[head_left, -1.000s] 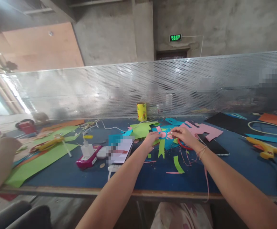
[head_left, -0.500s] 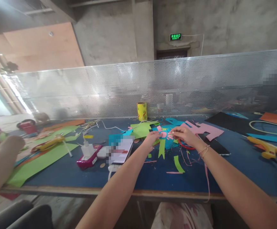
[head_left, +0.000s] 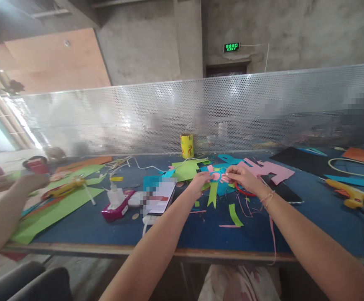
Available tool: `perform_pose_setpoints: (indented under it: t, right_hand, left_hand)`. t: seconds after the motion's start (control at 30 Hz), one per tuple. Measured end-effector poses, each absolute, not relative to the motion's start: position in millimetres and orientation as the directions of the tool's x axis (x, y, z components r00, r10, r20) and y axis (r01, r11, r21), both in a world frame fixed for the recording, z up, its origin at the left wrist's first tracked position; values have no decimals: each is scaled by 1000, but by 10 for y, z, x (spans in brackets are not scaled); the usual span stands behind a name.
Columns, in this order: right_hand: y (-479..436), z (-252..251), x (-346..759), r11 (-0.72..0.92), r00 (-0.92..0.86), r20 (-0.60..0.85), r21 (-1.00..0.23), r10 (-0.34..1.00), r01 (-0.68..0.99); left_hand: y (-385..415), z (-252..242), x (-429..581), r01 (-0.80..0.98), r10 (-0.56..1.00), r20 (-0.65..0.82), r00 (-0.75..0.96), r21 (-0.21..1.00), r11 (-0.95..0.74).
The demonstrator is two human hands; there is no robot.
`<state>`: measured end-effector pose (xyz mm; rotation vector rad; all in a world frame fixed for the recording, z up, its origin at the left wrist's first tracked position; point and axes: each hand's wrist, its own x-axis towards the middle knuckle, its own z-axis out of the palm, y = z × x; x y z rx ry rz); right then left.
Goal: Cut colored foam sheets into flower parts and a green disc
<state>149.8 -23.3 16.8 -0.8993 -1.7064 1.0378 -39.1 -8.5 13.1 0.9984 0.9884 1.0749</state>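
Between my two hands is a small paper craft in pink and blue, with pink strips fanning out at its right and a notched green tail below. My left hand pinches its left edge. At the right side, the fingers of my right hand are closed on the pink strips. Blue, green and pink paper scraps lie under and around the craft. A red ring-shaped piece shows just below my right hand, partly covered.
A phone and a magenta power strip lie left of my arms. A yellow glue gun rests at right, another yellow tool at left. A yellow tube stands at the back. A co-worker's arm reaches in from the left.
My hands keep their hold on the paper craft, with only a slight shift. The co-worker's hand at the left has moved right, toward the green paper.
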Motion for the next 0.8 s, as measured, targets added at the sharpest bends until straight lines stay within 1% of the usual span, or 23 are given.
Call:
perform_pose_setpoints:
  t: [0.1, 0.23, 0.3, 0.37, 0.47, 0.53, 0.7, 0.8]
  right_hand:
    - [-236, 182, 1489, 403, -300, 344, -900, 890, 164]
    - [-241, 206, 1477, 426, -314, 340, -866, 886, 263]
    - [-247, 212, 1471, 418, -308, 331, -863, 892, 284]
    - [-256, 217, 1467, 410, -293, 334, -875, 896, 257]
    - [-278, 230, 1464, 413, -282, 360, -897, 890, 159]
    - [-296, 241, 1459, 418, -274, 373, -899, 886, 127]
    - [-338, 258, 1425, 403, -289, 340, -894, 895, 196]
    - [-347, 253, 1407, 388, -281, 330, -903, 901, 184]
  left_hand:
    - [-86, 143, -389, -174, 970, -170, 171, 964, 200]
    - [-91, 158, -383, -184, 972, -163, 170, 964, 194]
    - [-96, 163, -381, -190, 974, -164, 158, 963, 193]
    - [-97, 167, -381, -202, 976, -160, 145, 961, 187]
    - [-87, 167, -387, -236, 984, -138, 117, 958, 163]
    - [-75, 162, -393, -272, 987, -123, 107, 951, 148]
    - [-51, 146, -402, -317, 986, -84, 145, 940, 127]
    - [-46, 139, -398, -297, 983, -87, 161, 946, 133]
